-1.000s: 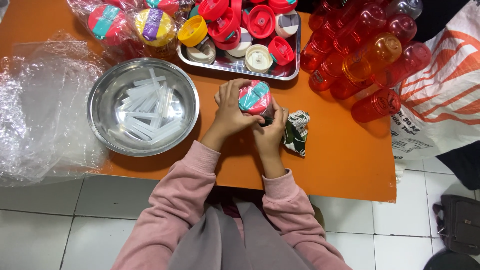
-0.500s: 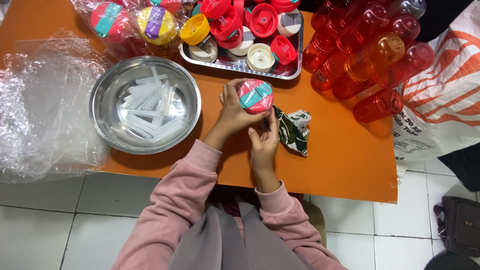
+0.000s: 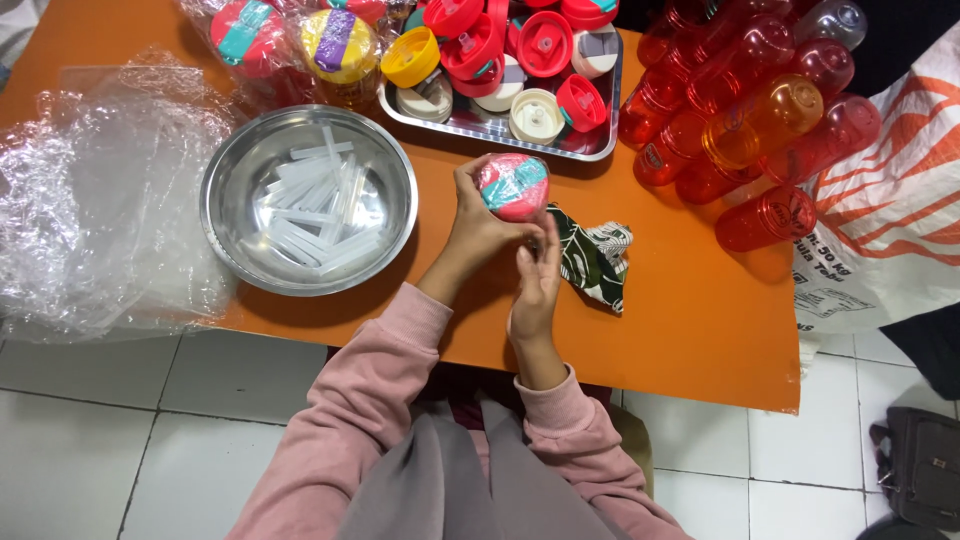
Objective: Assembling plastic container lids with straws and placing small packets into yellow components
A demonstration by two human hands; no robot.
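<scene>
Left hand [image 3: 478,228] lifts a pink, teal-banded bottle lid [image 3: 513,186] above the orange counter [image 3: 690,310], fingers curled round its rim to steady it. Right hand [image 3: 538,275], fingers pressed together, touches its near underside, beside a patterned cloth [image 3: 592,256].

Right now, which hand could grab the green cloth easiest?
Probably the right hand: it lies right beside the green patterned cloth and grips nothing. The left hand is wrapped around the wrapped pink lid.
</scene>
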